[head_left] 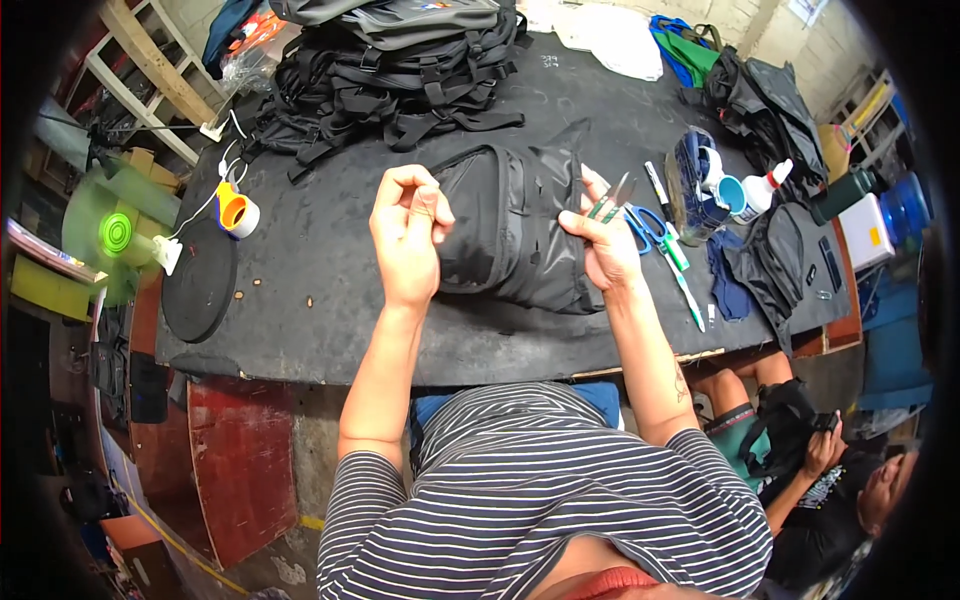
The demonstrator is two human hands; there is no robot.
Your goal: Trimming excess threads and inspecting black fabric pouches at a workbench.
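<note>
A wide bench (330, 300) topped with dark, scuffed sheet material is seen from above, its near edge running across the middle of the view. At the centre of the bench, close to the near edge, a black fabric bag (515, 235) is laid flat.

The left hand (408, 235) is raised over the bag's left side, its fingers curled into a loose fist with the fingertips pinched together; whether anything thin is gripped between them cannot be told. The right hand (605, 245) is rested on the bag's right side, and a small pair of metal snips with green handles (612, 200) is held between its fingers, blades pointed away.

Just to the right of the bag, blue-handled scissors (648, 228) and a few pens (680, 270) are laid on the bench. Further right, a white glue bottle (765, 190) and a blue cup (730, 193) are set beside dark fabric pieces (775, 265). Along the far edge, a heap of black backpacks with straps (400, 75) is piled. Near the left edge, an orange and white tape roll (235, 212) and a black disc (200, 280) are placed.

Off the bench's left end, a green fan (115, 235) is stood. Bare block walls and wooden shelving are seen around the room. At the lower right, another person (820, 480) is seated on the floor by the bench's near right corner.
</note>
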